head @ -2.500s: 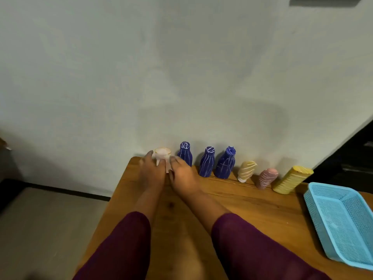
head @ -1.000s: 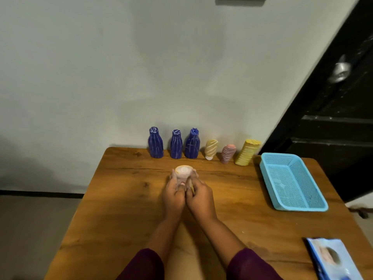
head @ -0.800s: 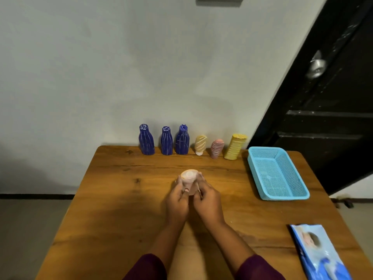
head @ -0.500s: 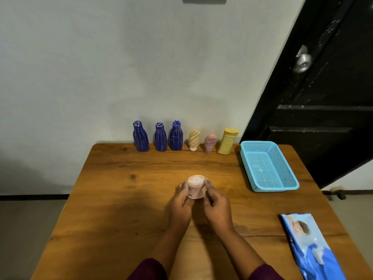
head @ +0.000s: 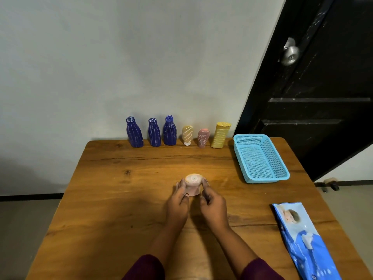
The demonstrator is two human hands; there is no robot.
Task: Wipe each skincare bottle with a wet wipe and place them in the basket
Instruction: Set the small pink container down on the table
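A small pale pink bottle (head: pixel 193 185) stands upright on the middle of the wooden table (head: pixel 113 199). My left hand (head: pixel 177 205) holds its left side and my right hand (head: pixel 213 209) holds its right side, fingers curled around it. Along the wall stand three dark blue bottles (head: pixel 134 132), (head: pixel 154 132), (head: pixel 169 130), a cream tube (head: pixel 187 134), a pink tube (head: pixel 203 137) and a yellow bottle (head: pixel 220 135). The light blue mesh basket (head: pixel 281 168) sits at the back right with nothing in it. A blue wet wipe pack (head: pixel 302 241) lies at the right front.
A black door (head: pixel 323 87) with a metal knob stands behind the basket. The table's left edge drops to a grey floor. Bare wood lies between the hands and the bottle row.
Both hands have carried the pink bottle from the back left of the row to the table's middle and set it down. The view has pulled back, showing the basket and the wipe pack.
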